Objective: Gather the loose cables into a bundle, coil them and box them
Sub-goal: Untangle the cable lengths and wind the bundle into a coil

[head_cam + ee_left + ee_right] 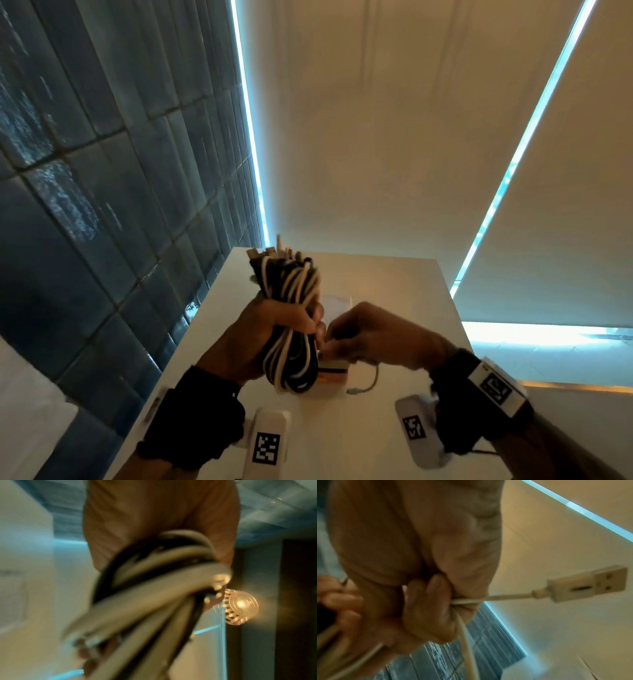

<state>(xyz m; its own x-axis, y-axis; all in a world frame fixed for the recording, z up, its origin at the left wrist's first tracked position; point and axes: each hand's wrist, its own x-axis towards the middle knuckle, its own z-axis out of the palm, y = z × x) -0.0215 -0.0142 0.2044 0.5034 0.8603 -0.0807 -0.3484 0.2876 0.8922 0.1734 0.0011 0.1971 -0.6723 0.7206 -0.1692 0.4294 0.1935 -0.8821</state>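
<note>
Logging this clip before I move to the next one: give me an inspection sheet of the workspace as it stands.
Surface: white table, lit from the right.
Job's things: cable bundle of black and white cables, folded into a hank and held upright; small box on the table behind it, mostly hidden.
Clutter: nothing seen.
Grippers: left hand grips the bundle round its middle; right hand pinches a white USB cable near its plug.
Cables: a thin loose cable end lies on the table beside the box.
Surroundings: dark tiled wall on the left, drawn roller blinds behind the table, glowing lamp.
</note>
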